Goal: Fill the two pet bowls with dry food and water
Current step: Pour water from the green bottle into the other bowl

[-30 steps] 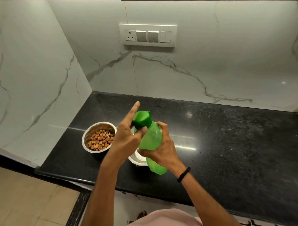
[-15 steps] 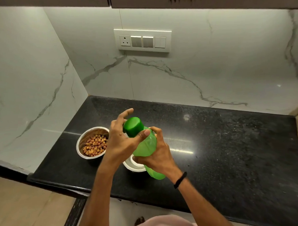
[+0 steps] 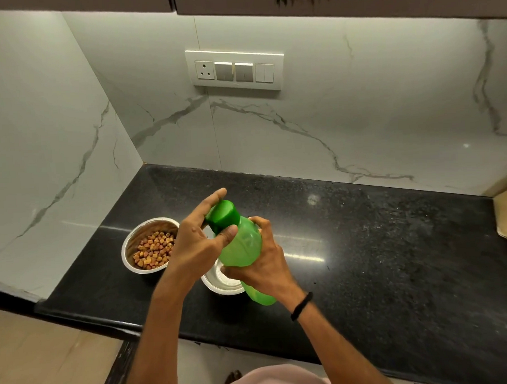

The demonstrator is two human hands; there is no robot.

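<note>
Right hand (image 3: 265,261) wrapped round a green water bottle (image 3: 244,246), tilted over the counter's (image 3: 394,258) front-left part. Left hand (image 3: 195,246) pinches its green cap (image 3: 222,215) w/ thumb & fingers. Steel bowl (image 3: 145,246) near the left edge holds dry kibble (image 3: 153,250); 2nd steel bowl (image 3: 221,281) just beside it, under the bottle, contents mostly hidden.

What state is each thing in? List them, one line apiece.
green bottle: tilted, held above the counter.
cap: on the bottle.
left hand: fingers on the cap.
right hand: wrapped around the bottle body.
left bowl: holds dry food.
dry food: loose pile in the left bowl.
right bowl: mostly hidden, contents cannot be told.
</note>
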